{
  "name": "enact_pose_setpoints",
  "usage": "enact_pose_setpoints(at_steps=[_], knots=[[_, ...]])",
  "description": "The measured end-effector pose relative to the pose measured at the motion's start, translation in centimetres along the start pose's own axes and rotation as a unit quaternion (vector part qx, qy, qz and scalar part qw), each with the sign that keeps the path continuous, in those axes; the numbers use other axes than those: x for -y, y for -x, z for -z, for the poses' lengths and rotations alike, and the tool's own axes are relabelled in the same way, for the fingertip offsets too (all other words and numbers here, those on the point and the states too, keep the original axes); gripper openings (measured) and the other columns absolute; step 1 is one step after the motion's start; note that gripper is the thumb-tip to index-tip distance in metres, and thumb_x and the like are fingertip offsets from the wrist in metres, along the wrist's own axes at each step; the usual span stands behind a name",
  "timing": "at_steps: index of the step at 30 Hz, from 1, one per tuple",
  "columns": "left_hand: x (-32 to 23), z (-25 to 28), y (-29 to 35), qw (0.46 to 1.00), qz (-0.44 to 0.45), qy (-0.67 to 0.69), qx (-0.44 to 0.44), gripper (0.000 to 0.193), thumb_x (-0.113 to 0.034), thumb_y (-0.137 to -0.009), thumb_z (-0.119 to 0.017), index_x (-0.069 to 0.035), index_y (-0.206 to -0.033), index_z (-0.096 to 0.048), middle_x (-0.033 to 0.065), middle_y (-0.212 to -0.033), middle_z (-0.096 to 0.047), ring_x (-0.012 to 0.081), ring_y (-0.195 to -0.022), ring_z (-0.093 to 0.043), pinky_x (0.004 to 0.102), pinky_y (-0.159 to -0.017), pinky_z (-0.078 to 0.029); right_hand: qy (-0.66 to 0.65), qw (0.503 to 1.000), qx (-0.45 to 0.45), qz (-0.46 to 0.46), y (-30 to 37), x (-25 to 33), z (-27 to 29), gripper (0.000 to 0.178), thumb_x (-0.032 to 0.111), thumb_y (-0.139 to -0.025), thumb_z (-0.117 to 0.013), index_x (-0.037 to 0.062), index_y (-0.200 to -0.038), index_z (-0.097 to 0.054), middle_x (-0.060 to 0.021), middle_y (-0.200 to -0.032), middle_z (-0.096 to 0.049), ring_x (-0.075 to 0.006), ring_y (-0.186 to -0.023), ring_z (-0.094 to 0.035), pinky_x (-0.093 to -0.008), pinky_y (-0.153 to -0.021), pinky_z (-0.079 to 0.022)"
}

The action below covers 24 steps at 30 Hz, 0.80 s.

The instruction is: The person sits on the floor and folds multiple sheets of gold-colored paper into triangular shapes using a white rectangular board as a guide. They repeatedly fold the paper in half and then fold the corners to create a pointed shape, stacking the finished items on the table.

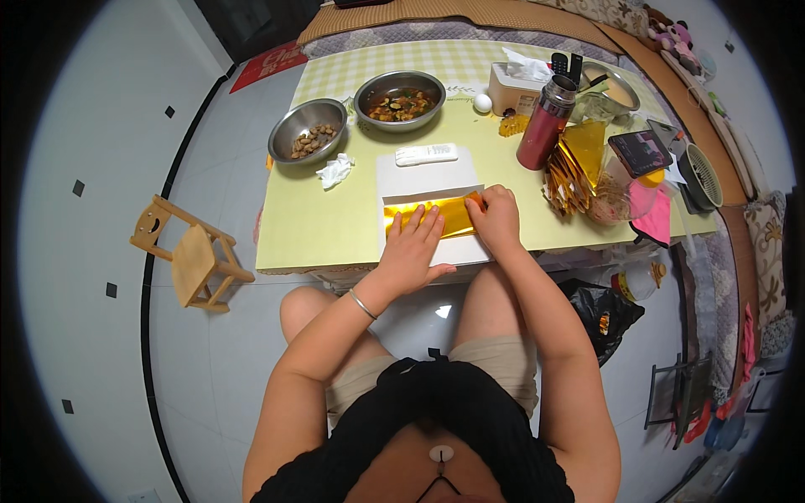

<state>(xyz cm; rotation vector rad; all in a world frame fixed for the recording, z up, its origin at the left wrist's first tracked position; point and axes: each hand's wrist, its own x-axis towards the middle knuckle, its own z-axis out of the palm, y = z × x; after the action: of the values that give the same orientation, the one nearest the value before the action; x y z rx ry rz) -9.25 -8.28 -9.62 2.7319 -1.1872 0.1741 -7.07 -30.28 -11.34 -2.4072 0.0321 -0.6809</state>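
A strip of shiny gold foil paper [454, 220] lies lengthwise on a white sheet or board [465, 250] at the table's near edge. My left hand [412, 243] rests flat on its left part, fingers stretched out and thumb apart. At the strip's right end, my right hand [498, 215] has its fingers curled and pinched on the foil. Part of the foil is hidden under both hands. Just beyond the sheet lies a white oblong packet [427, 154].
Steel bowls, one with nuts [308, 132] and one with food in liquid [400, 101], stand far left. To the right are a red thermos [547, 122], folded gold foil pieces [573, 172], a phone [640, 153] and a tissue box [513, 88]. A small wooden chair [194, 254] stands on the floor.
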Motion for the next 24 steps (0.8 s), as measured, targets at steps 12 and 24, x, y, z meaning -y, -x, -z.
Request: enact_pose_setpoints(at_steps=[12,24], knots=[[-0.2,0.6,0.1,1.0,-0.014,0.01,0.011,0.092,-0.067,-0.087,-0.06,-0.01,-0.156,-0.037,0.0224,-0.162,-0.029,0.0441,-0.15,-0.024,0.0635,-0.12,-0.015,0.162,0.962,0.019,0.22,1.7,3.0,1.0,0.055,0.017,-0.087,-0.062,-0.0015,-0.138,-0.053,-0.0224,-0.154,-0.043,-0.037,-0.146,-0.038,-0.056,-0.12,-0.025],[4.9,2.3,3.4,0.995,-0.016,-0.018,0.093,0.095,-0.074,-0.087,-0.051,-0.014,-0.159,-0.032,0.0178,-0.168,-0.017,0.0388,-0.154,-0.017,0.0665,-0.119,-0.01,0.146,0.931,0.25,0.221,4.9,-0.3,4.4,0.065,0.039,-0.099,-0.055,-0.0037,-0.147,-0.044,-0.021,-0.157,-0.04,-0.0329,-0.148,-0.035,-0.0495,-0.122,-0.024]])
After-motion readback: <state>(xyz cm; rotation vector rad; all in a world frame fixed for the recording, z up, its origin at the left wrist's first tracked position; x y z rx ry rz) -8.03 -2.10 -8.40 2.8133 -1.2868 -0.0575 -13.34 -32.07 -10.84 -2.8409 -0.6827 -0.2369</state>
